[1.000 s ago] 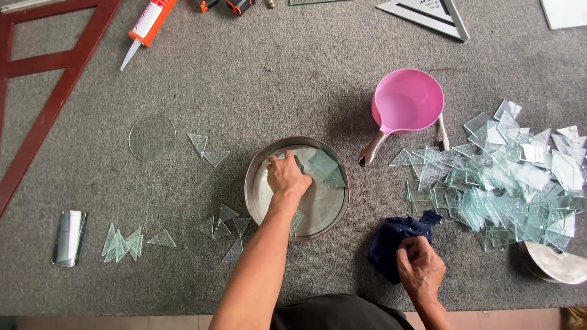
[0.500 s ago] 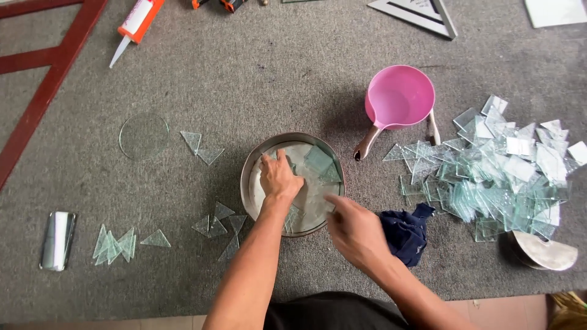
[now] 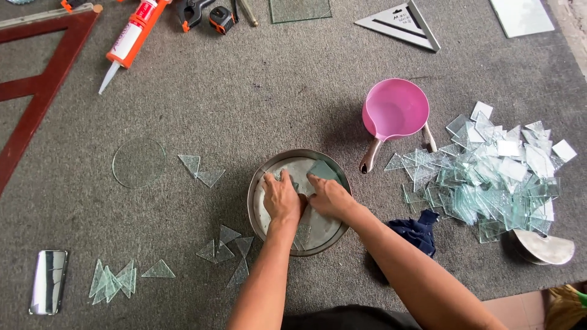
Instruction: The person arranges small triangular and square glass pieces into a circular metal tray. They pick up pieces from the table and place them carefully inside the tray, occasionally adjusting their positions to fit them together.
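Your left hand (image 3: 282, 198) and right hand (image 3: 330, 197): palms down, side by side inside the round metal basin (image 3: 255, 208) on the grey carpet (image 3: 257, 104), fingers spread flat, each grip released, pressing glass pieces (image 3: 323, 170) lying flat in it; their pointing cannot be told

Both hands sit inside the round metal basin (image 3: 260, 211), hemmed by its rim, with glass pieces (image 3: 322, 171) under them. To the right the way is crowded: the pink scoop (image 3: 394, 113) stands just beyond the rim, the dark blue cloth (image 3: 417, 232) lies near it, and the heap of glass offcuts (image 3: 495, 174) spreads past that. Left, only a few glass triangles (image 3: 227, 244) and a glass disc (image 3: 139, 162) lie on the grey carpet (image 3: 257, 91), whose wide middle stretch is open.
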